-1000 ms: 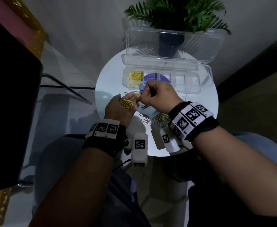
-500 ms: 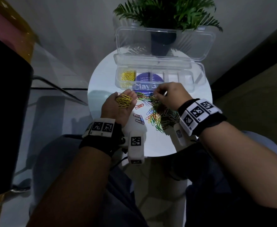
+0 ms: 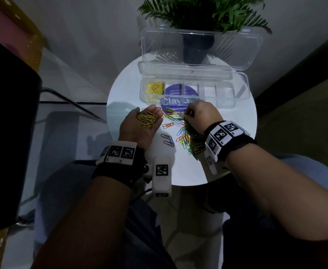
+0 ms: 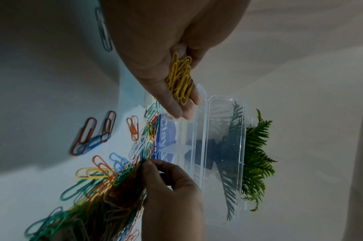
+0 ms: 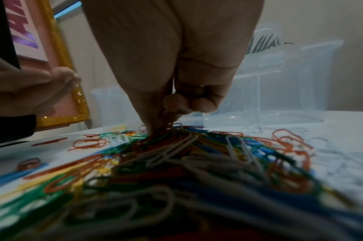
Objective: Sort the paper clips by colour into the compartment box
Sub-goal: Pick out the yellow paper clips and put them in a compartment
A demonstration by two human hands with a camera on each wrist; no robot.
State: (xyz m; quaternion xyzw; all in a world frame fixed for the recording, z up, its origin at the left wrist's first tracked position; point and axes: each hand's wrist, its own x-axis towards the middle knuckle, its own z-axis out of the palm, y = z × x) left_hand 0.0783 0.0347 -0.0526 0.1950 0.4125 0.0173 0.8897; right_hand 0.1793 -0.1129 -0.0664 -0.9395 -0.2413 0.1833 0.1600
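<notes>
- Nearest the person, a mixed heap of paper clips [image 3: 188,138] lies on the round white table [image 3: 124,90], running from under the right wrist up toward the box; clips in it point every way, with no common axis
- Two red-and-blue clips [image 3: 168,140] lie apart from the heap on its left, long axes slanted down to the right in the head view
- Right hand [image 3: 200,115] is knuckles up over the far end of the heap, thumb and fingers curled down and pinched together among the clips; which clip it has hold of cannot be told
- Left hand [image 3: 141,125] lies palm up beside the heap, fingers nearly straight, cupping a loose bunch of yellow clips [image 3: 147,119]; in the left wrist view most of these lie along the fingers
- Beyond the hands stands the clear compartment box [image 3: 234,98], long axis across the table, lid [image 3: 252,49] raised at the back
- Its leftmost compartment holds yellow clips [image 3: 155,87]
- A blue round label [image 3: 180,94] shows through the box floor
- A potted fern [image 3: 202,14] stands behind the lid
</notes>
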